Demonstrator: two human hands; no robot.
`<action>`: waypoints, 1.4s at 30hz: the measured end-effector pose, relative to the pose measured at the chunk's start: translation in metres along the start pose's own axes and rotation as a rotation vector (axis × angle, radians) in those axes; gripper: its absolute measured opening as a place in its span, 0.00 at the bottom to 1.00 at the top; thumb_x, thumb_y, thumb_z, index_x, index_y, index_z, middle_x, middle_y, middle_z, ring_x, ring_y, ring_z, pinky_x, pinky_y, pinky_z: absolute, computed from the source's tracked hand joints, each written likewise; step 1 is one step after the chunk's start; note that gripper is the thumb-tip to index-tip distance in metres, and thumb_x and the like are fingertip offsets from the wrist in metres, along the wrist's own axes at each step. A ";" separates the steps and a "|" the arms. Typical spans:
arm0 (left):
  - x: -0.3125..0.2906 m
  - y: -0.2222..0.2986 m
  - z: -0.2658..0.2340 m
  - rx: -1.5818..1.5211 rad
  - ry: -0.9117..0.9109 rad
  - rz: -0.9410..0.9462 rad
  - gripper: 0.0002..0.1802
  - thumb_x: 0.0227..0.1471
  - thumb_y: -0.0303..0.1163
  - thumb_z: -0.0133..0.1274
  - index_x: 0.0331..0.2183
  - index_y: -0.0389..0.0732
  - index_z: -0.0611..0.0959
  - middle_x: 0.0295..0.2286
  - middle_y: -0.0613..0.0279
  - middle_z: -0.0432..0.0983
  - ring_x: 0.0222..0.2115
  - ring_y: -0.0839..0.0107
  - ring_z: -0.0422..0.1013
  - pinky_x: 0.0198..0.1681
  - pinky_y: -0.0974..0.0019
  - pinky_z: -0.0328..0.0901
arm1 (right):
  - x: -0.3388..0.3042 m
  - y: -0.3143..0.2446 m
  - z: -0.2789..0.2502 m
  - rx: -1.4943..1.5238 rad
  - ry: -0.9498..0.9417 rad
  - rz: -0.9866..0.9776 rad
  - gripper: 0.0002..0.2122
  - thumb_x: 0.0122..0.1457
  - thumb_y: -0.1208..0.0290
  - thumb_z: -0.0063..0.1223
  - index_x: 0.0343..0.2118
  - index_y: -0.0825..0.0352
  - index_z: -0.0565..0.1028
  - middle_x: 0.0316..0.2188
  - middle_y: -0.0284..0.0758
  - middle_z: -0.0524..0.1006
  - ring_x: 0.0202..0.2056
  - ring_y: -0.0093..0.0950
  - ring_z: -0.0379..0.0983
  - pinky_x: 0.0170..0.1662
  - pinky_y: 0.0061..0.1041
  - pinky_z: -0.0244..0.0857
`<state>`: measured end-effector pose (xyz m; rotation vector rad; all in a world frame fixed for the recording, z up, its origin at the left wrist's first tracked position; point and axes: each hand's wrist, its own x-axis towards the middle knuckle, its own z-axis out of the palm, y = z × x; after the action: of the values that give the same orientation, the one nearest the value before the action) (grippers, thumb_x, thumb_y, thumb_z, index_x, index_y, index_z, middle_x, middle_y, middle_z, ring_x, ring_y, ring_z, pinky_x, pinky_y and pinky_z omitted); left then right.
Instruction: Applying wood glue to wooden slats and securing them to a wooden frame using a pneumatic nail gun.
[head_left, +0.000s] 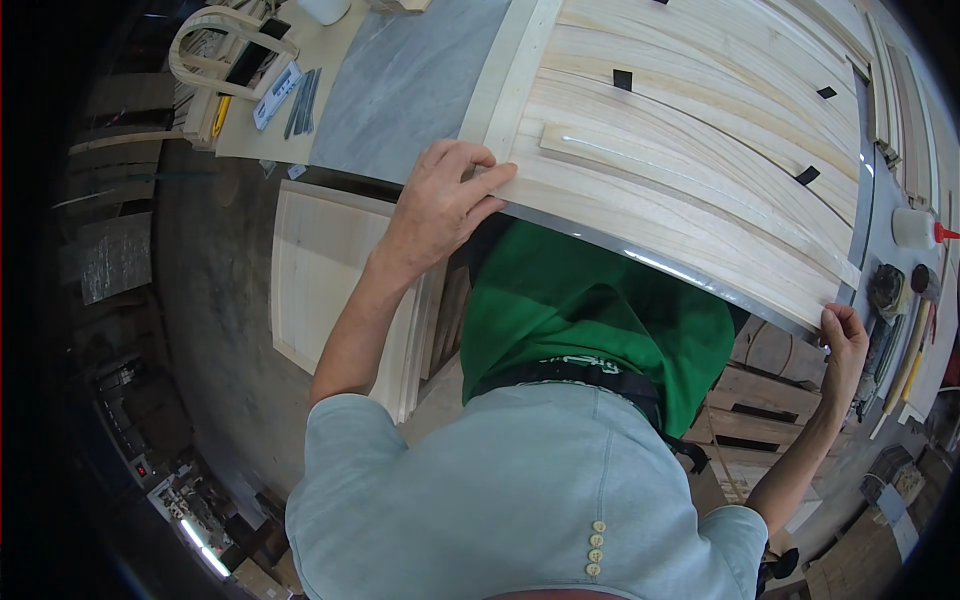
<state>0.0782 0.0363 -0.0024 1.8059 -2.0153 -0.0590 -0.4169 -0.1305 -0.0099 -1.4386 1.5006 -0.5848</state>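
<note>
A pale wooden panel (600, 120) lies in front of me along the metal table edge, with small black tape pieces (622, 79) on it. Across its near part runs a narrow wooden strip (690, 195) bearing a thin, shiny whitish line. My left hand (440, 205) pinches the panel's near left corner between thumb and forefinger. At the near right corner, the fingers of my right hand (845, 340) close on the edge. The undersides of both corners are hidden.
A grey slab (410, 85) lies left of the panel, beyond it an arched wooden frame (225, 50). On the right stand a white glue bottle with a red tip (915, 229) and several long-handled tools (908, 355). A framed wooden panel (335, 285) leans below the table at left.
</note>
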 end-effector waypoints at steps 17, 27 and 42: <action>0.089 0.168 0.088 -0.419 -0.049 0.373 0.23 0.34 0.24 0.63 0.39 0.36 0.79 0.39 0.55 0.73 0.41 0.56 0.68 0.45 0.59 0.64 | -0.011 -0.008 0.022 -0.177 0.152 -0.052 0.08 0.55 0.72 0.56 0.31 0.73 0.77 0.22 0.26 0.74 0.26 0.14 0.65 0.30 0.16 0.60; 0.131 0.233 0.159 -0.448 -0.034 0.497 0.16 0.37 0.25 0.61 0.33 0.41 0.78 0.36 0.63 0.73 0.37 0.62 0.68 0.40 0.60 0.62 | -0.011 -0.006 0.014 -0.144 0.125 -0.001 0.09 0.55 0.70 0.55 0.33 0.72 0.78 0.22 0.29 0.76 0.26 0.16 0.68 0.31 0.17 0.62; 0.130 0.228 0.164 -0.457 0.060 0.526 0.10 0.39 0.24 0.59 0.30 0.42 0.79 0.33 0.66 0.74 0.37 0.65 0.68 0.38 0.62 0.61 | 0.044 0.022 -0.081 -0.914 0.637 -0.109 0.26 0.48 0.62 0.58 0.49 0.71 0.69 0.32 0.52 0.77 0.40 0.50 0.73 0.44 0.41 0.65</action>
<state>-0.1995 -0.0951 -0.0426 0.9646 -2.1495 -0.2768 -0.4911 -0.1887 -0.0056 -2.1515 2.3895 -0.4497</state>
